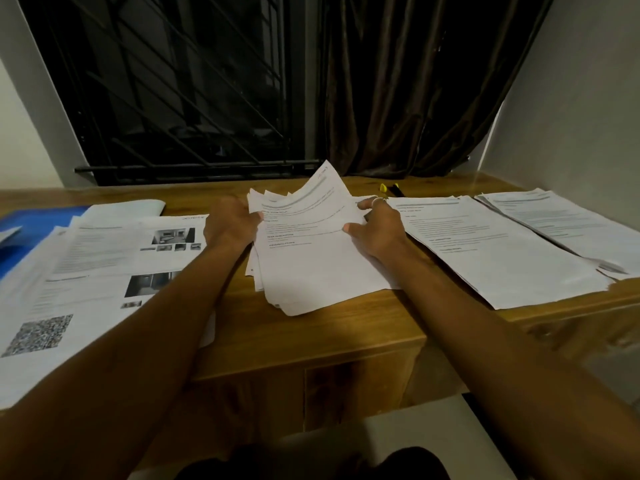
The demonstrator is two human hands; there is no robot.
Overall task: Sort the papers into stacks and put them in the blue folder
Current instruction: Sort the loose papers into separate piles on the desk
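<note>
The left hand grips the left edge of the loose pile of papers mid-worktop. The right hand pinches its lifted top sheets. The blue folder lies at nine o'clock, partly under printed pages, and flat stacks lie at three.

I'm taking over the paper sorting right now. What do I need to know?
Left hand and right hand both grip the messy middle pile of white printed papers on the wooden desk.
Sorted so far: one stack of picture-printed sheets at left, two text-sheet stacks at right.
The flat blue folder lies far left, partly under sheets.
Left: sort the middle pile, then file all stacks.
</note>
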